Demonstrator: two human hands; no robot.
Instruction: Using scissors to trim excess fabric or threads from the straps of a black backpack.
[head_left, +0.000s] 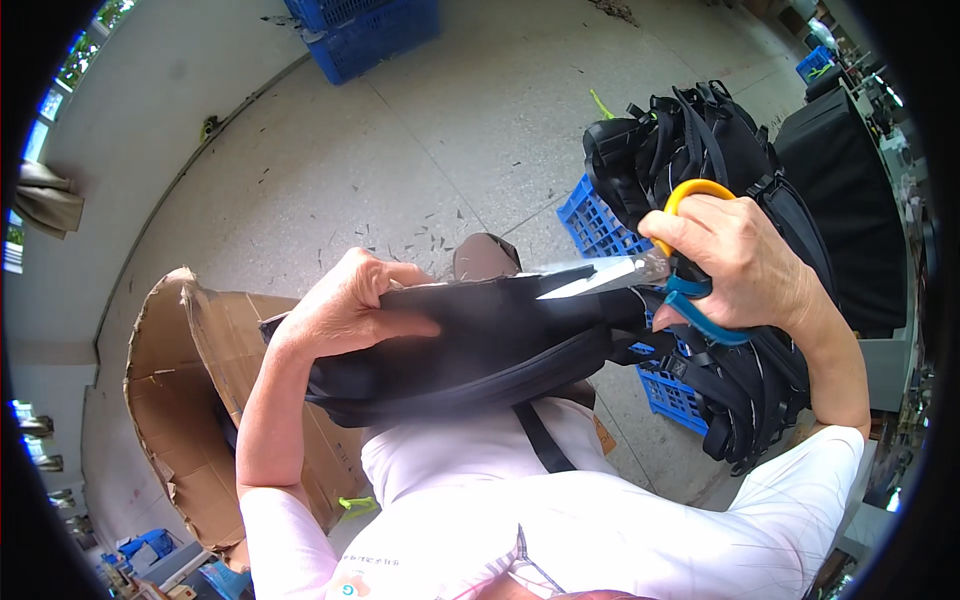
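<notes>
A black backpack (470, 345) lies across my lap, its upper edge turned away from me. Gripping that edge at its left part is my left hand (345, 300), thumb on the near side and fingers folded over the far side. My right hand (750, 260) holds scissors (612, 275) with one yellow and one blue handle loop. Their blades are spread and point left along the backpack's right upper edge. Whether fabric or thread lies between the blades I cannot tell. A black strap (545, 438) hangs from the backpack toward my body.
On my right, several black backpacks (700, 150) are heaped on a blue plastic crate (600, 218). An open cardboard box (160, 400) stands to my left. Another blue crate (375, 42) is farther off near the wall. Small dark scraps (430, 240) litter the floor.
</notes>
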